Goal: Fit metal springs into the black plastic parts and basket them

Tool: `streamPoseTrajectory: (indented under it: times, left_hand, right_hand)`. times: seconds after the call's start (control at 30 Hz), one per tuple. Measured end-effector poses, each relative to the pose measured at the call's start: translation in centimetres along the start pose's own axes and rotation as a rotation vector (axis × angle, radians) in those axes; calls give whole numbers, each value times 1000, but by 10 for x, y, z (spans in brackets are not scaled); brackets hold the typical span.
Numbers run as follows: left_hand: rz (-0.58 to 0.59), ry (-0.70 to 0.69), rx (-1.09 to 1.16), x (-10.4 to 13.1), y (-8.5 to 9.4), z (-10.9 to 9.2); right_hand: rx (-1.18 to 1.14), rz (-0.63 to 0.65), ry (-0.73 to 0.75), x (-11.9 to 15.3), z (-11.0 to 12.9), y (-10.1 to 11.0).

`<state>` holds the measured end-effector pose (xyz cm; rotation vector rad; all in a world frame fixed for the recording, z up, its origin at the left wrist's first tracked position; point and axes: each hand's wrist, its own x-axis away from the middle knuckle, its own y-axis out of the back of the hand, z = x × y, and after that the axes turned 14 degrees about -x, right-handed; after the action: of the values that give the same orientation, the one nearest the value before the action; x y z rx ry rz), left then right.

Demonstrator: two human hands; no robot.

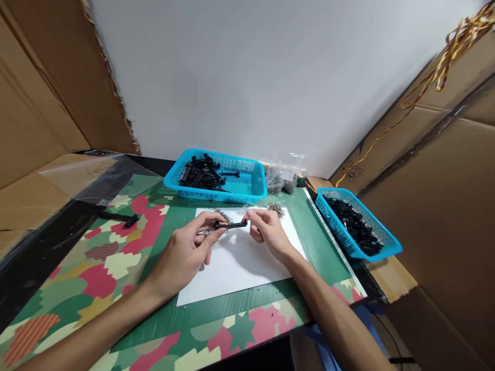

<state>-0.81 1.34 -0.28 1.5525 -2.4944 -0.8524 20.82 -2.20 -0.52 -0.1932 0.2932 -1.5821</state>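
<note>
A slim black plastic part (234, 225) is held level above a white sheet of paper (240, 263). My left hand (193, 245) pinches its left end between thumb and fingers. At the part's right end, my right hand (267, 232) has thumb and forefinger pressed together; whether something tiny sits between them is too small to make out. Behind the hands, small metal pieces lie in two heaps on the paper: one heap (276, 208) near the right hand, the other (221, 215) partly hidden by the left hand and the part.
A blue basket (247, 196) of black parts stands at the back, another blue basket (390, 251) at the right. Clear bags (281, 180) of small pieces sit between them. On the left are a single black part (119, 218) and a clear plastic bag (96, 178). Cardboard walls flank the table.
</note>
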Motion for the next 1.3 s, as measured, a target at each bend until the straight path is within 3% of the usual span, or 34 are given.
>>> streamPoseTrajectory:
  times: [0.1,0.27,0.4,0.53,0.6,0.77,0.83,0.9,0.97,1.1,1.23,1.3]
  left_hand:
    - [-16,-1,-23,2,2,-1]
    - [61,3,-63,6,5,-8]
    - [88,6,-135,7,6,-8]
    - [23,39,-131,5,8,2]
    - [9,46,-146,0,10,11]
    - [-5,-81,-235,-10,10,30]
    - [2,-117,-268,-9,10,33]
    - [12,-139,-283,-7,11,33]
    - [28,-151,-276,-5,12,31]
    - [65,-155,-266,-1,8,22]
    - [76,-174,-275,1,2,10]
    - [102,-190,-291,4,1,8]
  right_hand:
    - [1,35,-54,2,1,1]
    - [-23,60,-67,6,3,5]
    - [162,-34,92,6,10,11]
    - [693,-422,447,1,24,32]
    - [821,-618,507,-3,36,53]
    - [964,-1114,446,11,72,111]
    - [981,-1323,360,23,84,127]
    - [992,-1448,253,33,91,137]
    - [1013,-1488,137,41,93,142]
    - [1078,-1435,-34,47,92,143]
    - [1143,-1377,11,43,87,132]
    - [1155,-1257,125,36,79,119]
